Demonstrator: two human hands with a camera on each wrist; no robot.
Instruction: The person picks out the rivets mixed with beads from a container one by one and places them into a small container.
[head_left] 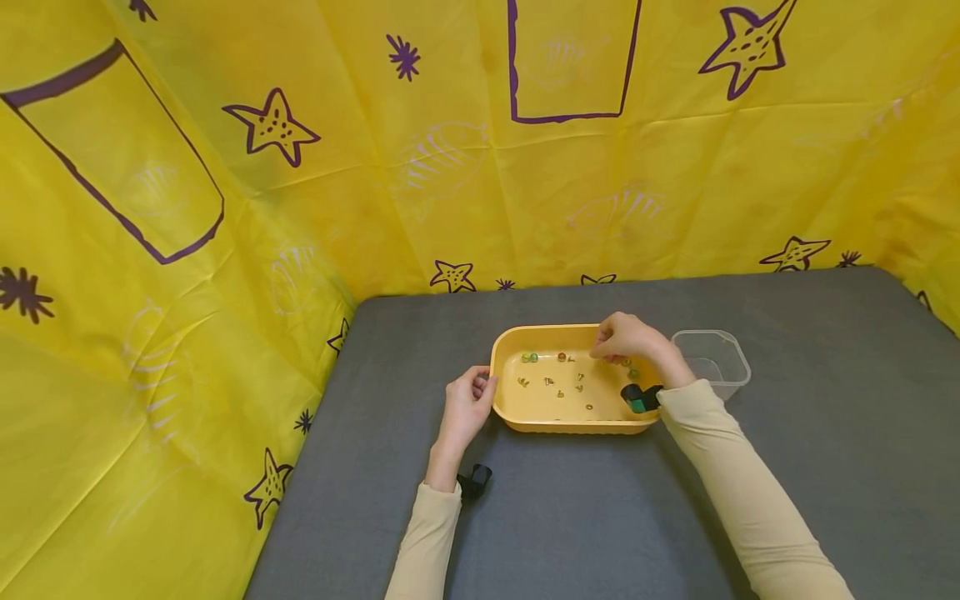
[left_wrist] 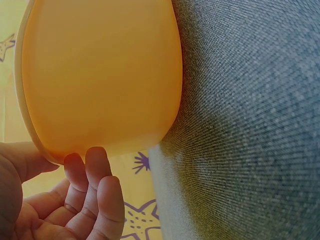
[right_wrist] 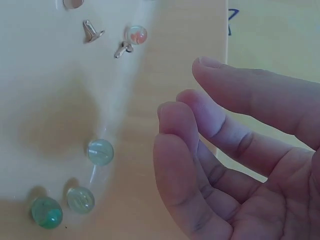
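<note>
A shallow yellow tub [head_left: 536, 408] stands on the grey tabletop. My left hand [head_left: 468, 400] holds its left end at the rim, thumb and fingertips against the wall in the left wrist view. Over the tub's right back part is my right hand [head_left: 628, 336]; thumb and forefinger are apart with nothing visible between them. Below it lie a clear greenish marble [right_wrist: 100, 152], a deeper green marble [right_wrist: 46, 212] and a marble with orange inside [right_wrist: 136, 35]. Small gold metal pieces like rivets [right_wrist: 93, 31] lie near that last one. Several more are scattered over the tub floor.
A clear plastic container [head_left: 742, 371] stands just right of the tub, partly behind the right forearm. Yellow cloth [head_left: 360, 208] printed with starfish hangs along the table's back and left. Each wrist carries a black camera mount [head_left: 476, 481].
</note>
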